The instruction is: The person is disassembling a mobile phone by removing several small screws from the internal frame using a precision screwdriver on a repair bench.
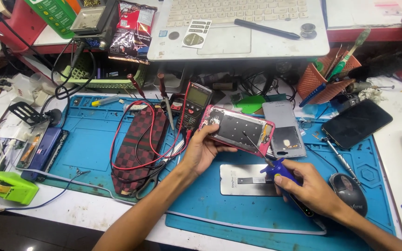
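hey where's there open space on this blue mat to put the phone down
Bare mat lies left of the checkered pouch, and along the near edge under the left hand. Crowded: around the grey back cover, the black phone and the mouse by the right hand.

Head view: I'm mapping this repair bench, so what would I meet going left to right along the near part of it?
Lime green tape dispenser → dark red checkered pouch → left hand holding the pink-framed opened phone → right hand gripping the blue-handled screwdriver → grey computer mouse.
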